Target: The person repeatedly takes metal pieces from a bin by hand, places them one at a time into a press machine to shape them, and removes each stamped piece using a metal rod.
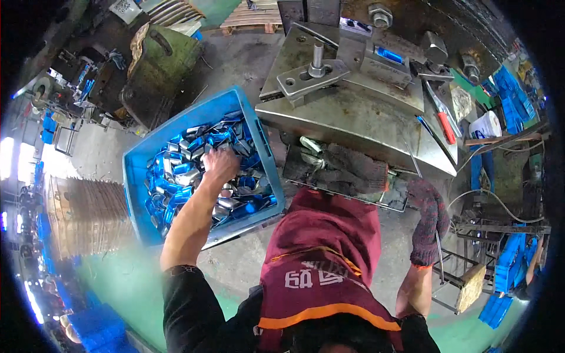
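Note:
My bare left hand (pixel 220 165) reaches into a blue plastic crate (pixel 130 194) on my left. Its fingers curl down into a heap of small curved metal parts (pixel 176 197), some silver, some shiny blue; whatever they grip is hidden. On the right, my right hand (pixel 428 215) wears a dark knitted glove and is closed round a thin metal rod (pixel 440 259). The rod's upper end points toward the machine's steel bed (pixel 353 120). A blue part (pixel 388 56) sits in a steel die block (pixel 382 70) on that bed.
A clamp plate with bolt (pixel 315 76) stands on the bed. Red-handled pliers (pixel 445 126) lie at its right edge. Below, a metal tray (pixel 294 167) holds a dark glove (pixel 353 167). A white bucket (pixel 485 125) stands right, near stacked blue crates (pixel 511 253). Cardboard sheets (pixel 88 215) stand left.

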### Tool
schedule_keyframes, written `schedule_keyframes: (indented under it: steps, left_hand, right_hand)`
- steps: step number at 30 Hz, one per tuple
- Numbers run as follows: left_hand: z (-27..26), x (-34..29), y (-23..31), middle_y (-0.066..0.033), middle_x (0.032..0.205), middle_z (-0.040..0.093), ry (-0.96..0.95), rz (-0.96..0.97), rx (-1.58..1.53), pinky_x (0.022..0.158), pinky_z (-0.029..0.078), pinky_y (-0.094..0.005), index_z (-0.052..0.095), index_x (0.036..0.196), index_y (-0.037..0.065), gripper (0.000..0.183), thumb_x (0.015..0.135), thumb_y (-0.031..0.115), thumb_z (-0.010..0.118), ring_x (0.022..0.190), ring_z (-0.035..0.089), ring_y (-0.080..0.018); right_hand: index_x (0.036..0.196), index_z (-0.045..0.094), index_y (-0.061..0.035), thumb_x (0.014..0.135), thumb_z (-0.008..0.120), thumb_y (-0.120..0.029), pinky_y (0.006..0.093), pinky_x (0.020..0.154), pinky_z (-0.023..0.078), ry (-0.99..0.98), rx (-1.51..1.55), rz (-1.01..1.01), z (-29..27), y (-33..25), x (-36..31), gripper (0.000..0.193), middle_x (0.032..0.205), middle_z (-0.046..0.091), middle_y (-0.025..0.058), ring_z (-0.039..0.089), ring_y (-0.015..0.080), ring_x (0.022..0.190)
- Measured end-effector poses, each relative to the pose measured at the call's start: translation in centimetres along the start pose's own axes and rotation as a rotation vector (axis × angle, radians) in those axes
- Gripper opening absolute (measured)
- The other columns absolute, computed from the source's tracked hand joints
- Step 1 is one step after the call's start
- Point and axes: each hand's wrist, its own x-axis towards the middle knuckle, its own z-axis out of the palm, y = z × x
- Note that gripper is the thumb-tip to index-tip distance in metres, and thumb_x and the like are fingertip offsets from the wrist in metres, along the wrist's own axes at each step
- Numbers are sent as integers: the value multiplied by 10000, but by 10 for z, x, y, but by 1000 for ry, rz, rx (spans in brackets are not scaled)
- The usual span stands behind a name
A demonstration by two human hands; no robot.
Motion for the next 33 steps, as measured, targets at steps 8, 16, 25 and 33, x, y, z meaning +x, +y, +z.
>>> schedule_keyframes:
  steps: [8,16,25,33]
  left_hand:
    - [-12,-13,8,-186,1193,584,-35,-72,-84,907,464,-463,622,1086,19,443,823,375,645,1092,563,-348]
    - [-14,-43,-19,-170,942,672,370,-51,-497,767,496,-427,614,1036,51,307,779,207,673,889,641,-336]
    - [-29,-59,-10,-141,748,657,388,-55,-669,641,471,-335,659,983,-1,292,810,233,680,686,636,-238]
    - [-31,-67,5,-142,878,653,380,77,-456,729,487,-390,672,966,48,201,850,202,617,819,635,-314]
  right_hand:
    - [1217,521,59,966,438,-340,379,902,473,70,-72,61,-8,4,-29,478,1110,638,160,608,248,1052]
    - [1183,543,54,959,463,-342,365,917,461,59,-39,-16,-2,-7,-32,462,1135,623,159,592,233,1054]
    - [1186,562,14,958,467,-270,314,852,456,-48,-9,-120,-4,-11,-8,376,1099,651,139,597,193,978]
    - [1230,543,-2,981,450,-201,312,869,465,-206,17,-4,-8,-14,56,332,1171,622,115,601,185,995]
